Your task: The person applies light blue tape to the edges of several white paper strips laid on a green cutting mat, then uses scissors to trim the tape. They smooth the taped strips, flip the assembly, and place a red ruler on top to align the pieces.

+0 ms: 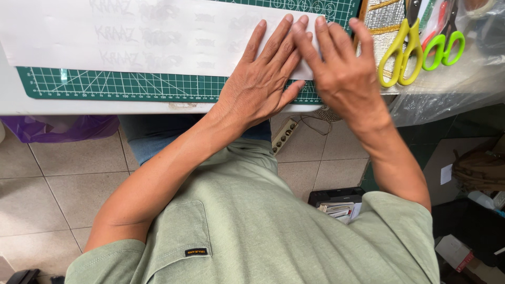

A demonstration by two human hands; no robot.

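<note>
Shirt [252,226]: green, closest to lens.
Left hand [263,79]: grip spread flat, pressing white sheet [131,37].
Right hand [342,73]: grip spread, fingertips on sheet's edge.
Bench [79,105]: green cutting mat [121,84] beneath; scissors [402,50] beside.

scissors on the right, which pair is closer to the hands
The yellow-green scissors lie closer, just beside the right hand; the brighter green pair lies farther right.

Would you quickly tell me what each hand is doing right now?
Left hand: open, flat on the white sheet, gripping nothing.
Right hand: open, fingers pressing the sheet's right edge.
</note>
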